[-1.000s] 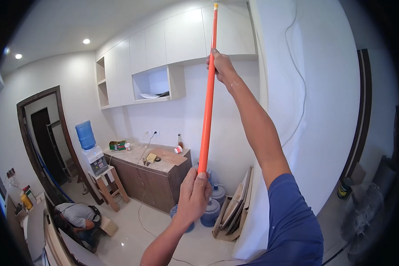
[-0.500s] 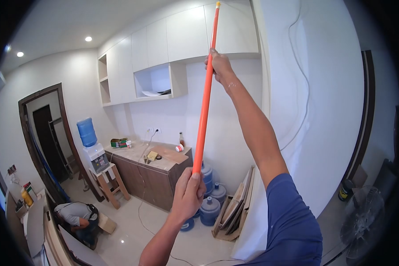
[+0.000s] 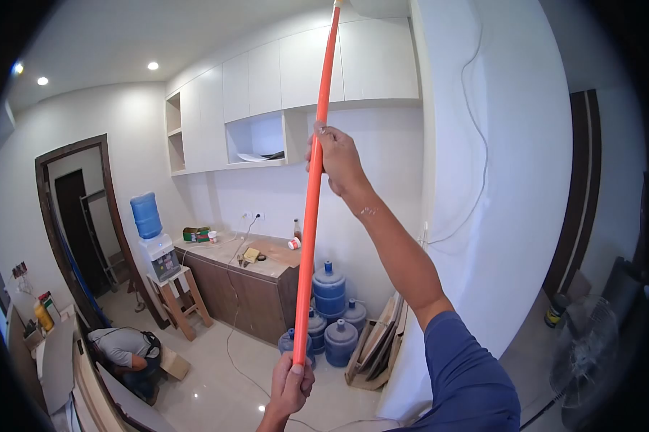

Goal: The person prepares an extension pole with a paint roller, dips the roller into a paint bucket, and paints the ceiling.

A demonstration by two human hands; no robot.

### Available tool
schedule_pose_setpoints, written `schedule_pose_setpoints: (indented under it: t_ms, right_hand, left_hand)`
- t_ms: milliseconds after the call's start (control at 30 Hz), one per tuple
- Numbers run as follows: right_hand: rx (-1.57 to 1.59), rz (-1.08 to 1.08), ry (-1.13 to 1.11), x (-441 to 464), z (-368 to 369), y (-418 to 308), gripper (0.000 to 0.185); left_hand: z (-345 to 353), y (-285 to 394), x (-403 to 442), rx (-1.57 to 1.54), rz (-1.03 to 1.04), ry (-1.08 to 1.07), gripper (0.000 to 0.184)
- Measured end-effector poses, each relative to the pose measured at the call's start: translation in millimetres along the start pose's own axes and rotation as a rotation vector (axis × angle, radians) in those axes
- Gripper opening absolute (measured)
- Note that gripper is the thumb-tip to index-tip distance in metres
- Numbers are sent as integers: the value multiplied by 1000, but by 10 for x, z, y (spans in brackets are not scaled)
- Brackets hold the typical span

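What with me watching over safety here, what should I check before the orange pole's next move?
1. Both hands on the orange pole: ok; left hand grips its lower end, right hand holds it higher up.
2. Far end's contact: cannot tell; it runs to the picture's top edge.
3. Co-worker out of the pole's line: ok; crouched at lower left, apart from it.
4. Floor free of cords: not ok; a cord crosses the tiles.
5. Water jugs standing upright: ok, as far as visible.
6. Footing: cannot tell; the feet are out of view.
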State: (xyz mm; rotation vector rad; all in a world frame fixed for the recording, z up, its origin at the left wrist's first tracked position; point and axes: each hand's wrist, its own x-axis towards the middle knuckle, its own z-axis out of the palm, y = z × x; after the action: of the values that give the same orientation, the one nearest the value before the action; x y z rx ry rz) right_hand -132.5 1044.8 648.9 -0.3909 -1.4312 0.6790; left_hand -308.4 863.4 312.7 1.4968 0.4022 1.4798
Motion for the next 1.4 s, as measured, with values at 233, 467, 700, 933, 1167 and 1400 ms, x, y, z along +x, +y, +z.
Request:
schedule_pose_setpoints:
  t_ms: [233, 467, 700, 933, 1167, 1400]
  right_hand:
    - [-74, -45, -91, -694, 460, -294, 45]
    - [-55, -13, -128, -1083, 679, -480, 44]
    - [-59, 12, -84, -1336, 537, -558, 46]
    - [-20, -14, -112, -1134, 330, -602, 42]
    - [-67, -22, -12, -611, -97, -386, 43]
    - [-82, 50, 75, 233, -652, -133, 43]
  left_hand:
    - [-175, 54, -780, 30, -18, 71, 45]
    - [-201, 274, -1224, 108, -78, 93, 53]
    - [-93, 120, -1432, 84, -49, 67, 47]
    - [78, 47, -1175, 126, -40, 23, 48]
    - [292, -1, -576, 90, -27, -14, 41]
    - [461, -72, 393, 11, -34, -47, 31]
